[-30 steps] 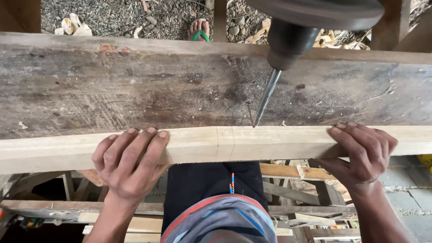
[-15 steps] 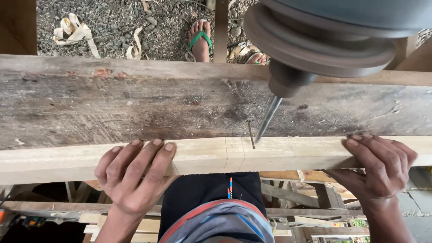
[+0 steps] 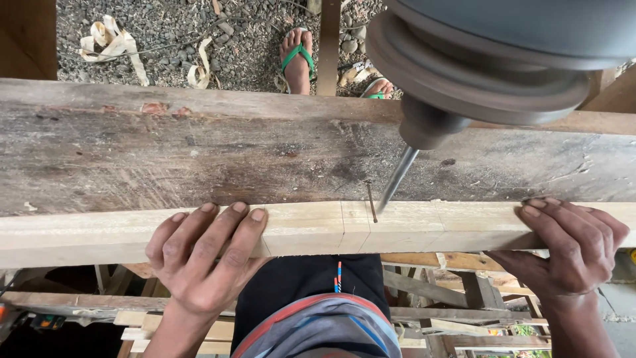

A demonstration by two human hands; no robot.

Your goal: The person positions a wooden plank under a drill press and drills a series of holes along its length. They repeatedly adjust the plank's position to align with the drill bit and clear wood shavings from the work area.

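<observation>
A pale wooden beam lies across the view on a dark, worn wooden table. My left hand grips the beam's near edge, fingers over the top. My right hand grips the same beam further right. A grey drilling machine head hangs at the upper right. Its thin bit points down with its tip on the beam, beside pencil lines and a short dark slot.
Beyond the table is gravel with wood shavings and another person's feet in green sandals. A wooden post stands by them. Timber offcuts lie under the table's near side.
The camera has come closer and the machine head fills more of the view. The bit tip now sits right of the dark slot on the beam. Both hands keep their grip.
</observation>
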